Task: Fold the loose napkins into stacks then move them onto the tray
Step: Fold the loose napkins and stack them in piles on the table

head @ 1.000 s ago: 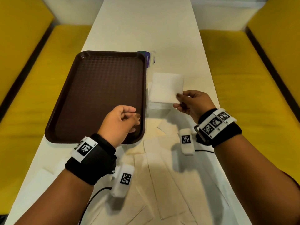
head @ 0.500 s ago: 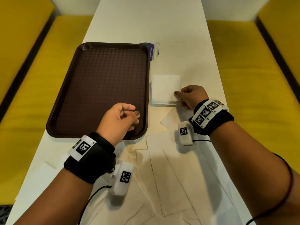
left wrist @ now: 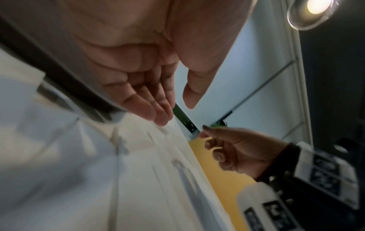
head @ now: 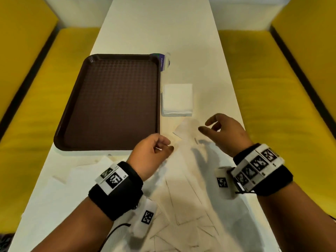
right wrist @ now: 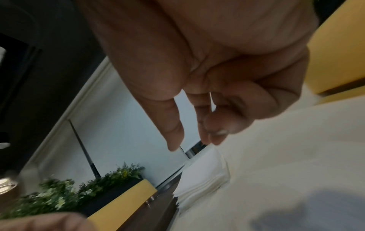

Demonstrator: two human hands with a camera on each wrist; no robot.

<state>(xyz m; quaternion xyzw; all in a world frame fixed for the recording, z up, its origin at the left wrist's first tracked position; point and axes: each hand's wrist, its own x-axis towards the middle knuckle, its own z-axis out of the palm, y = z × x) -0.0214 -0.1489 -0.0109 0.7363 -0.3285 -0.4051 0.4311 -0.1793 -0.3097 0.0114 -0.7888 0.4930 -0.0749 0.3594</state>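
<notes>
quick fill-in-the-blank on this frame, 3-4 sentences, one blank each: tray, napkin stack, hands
1. The folded stack lies on the table, just ____ of the tray.
2. The tray holds ____ napkins.
3. The right hand holds ____.
4. The loose napkins lie ____ the person than the stack does.

Missing words: right; no; nothing; nearer

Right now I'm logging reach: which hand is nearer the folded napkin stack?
Right. The right hand hovers just near-right of the folded napkin stack; the left hand sits farther back, by the tray's near corner.
</notes>
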